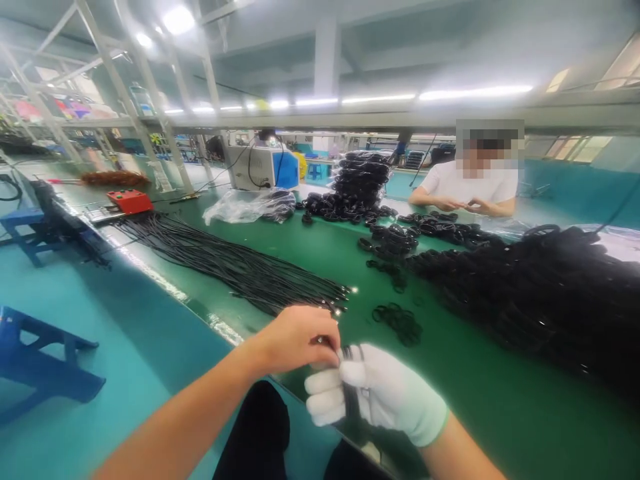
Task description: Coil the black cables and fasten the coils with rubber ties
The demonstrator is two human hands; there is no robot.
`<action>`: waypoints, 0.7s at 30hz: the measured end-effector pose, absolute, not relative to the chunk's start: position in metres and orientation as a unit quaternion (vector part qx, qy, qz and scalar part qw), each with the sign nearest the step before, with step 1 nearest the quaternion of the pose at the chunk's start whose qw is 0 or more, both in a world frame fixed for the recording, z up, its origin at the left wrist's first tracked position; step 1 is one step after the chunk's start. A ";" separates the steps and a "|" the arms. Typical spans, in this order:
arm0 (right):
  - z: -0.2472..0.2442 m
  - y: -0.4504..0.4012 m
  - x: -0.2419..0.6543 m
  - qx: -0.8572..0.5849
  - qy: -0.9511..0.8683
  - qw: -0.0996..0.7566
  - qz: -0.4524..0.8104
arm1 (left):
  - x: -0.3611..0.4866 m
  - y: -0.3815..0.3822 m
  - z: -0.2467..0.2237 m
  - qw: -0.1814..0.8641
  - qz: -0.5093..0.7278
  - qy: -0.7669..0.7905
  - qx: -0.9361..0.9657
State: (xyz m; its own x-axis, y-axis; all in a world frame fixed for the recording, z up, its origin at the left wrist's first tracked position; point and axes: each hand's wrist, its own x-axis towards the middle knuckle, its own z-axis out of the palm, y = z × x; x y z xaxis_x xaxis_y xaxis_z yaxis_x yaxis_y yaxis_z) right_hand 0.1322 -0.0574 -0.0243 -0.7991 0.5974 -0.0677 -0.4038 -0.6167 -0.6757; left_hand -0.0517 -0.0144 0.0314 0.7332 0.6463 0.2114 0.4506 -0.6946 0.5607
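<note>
My right hand (385, 387), in a white glove, is wrapped round a small coil of black cable (351, 400) near the table's front edge. Bare and with its fingers pinched together, my left hand (305, 337) meets the top of that coil; a small shiny bit shows by its fingers, but what the pinch holds is hidden. Just beyond it lie the metal-tipped ends of a long bundle of straight black cables (240, 260). A small heap of coiled cables (399, 323) rests on the green table beyond my right hand.
A big pile of black coils (540, 293) covers the table's right side. Stacked coils (363, 177), a plastic bag (245, 208) and a blue-white machine (265, 167) stand behind. A red control box (130, 201) sits left. Across the table a person (467, 187) handles something. Blue stools (45, 360) are on the floor.
</note>
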 end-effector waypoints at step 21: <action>-0.022 -0.032 0.144 -0.206 -0.284 0.552 0.756 | -0.019 -0.063 -0.017 0.036 0.084 0.540 0.837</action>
